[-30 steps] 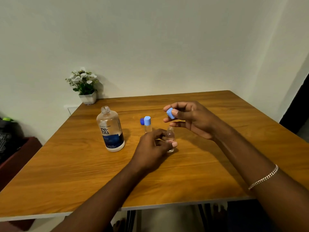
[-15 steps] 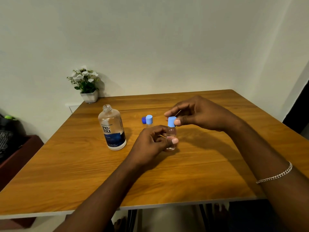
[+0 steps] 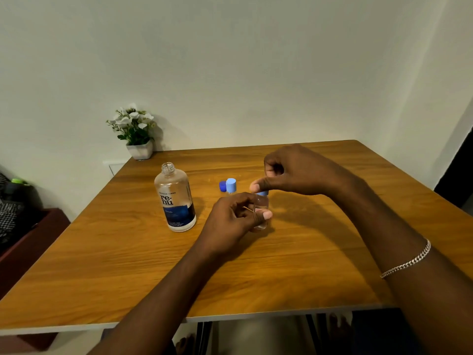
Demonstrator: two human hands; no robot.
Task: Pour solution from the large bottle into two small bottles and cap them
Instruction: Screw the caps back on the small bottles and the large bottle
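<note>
The large clear bottle with a blue label stands uncapped on the wooden table, left of centre. Its dark blue cap lies behind a small bottle that wears a light blue cap. My left hand grips a second small clear bottle standing on the table. My right hand pinches the light blue cap sitting on that bottle's neck; most of the cap is hidden under my fingers.
A small white pot of white flowers stands at the table's far left corner against the wall. Dark red furniture with cloth on it sits left of the table. A bracelet circles my right wrist.
My right hand brought the light blue cap down from above onto the small bottle's neck and now covers it with curled fingers. My left hand kept hold of the bottle.
</note>
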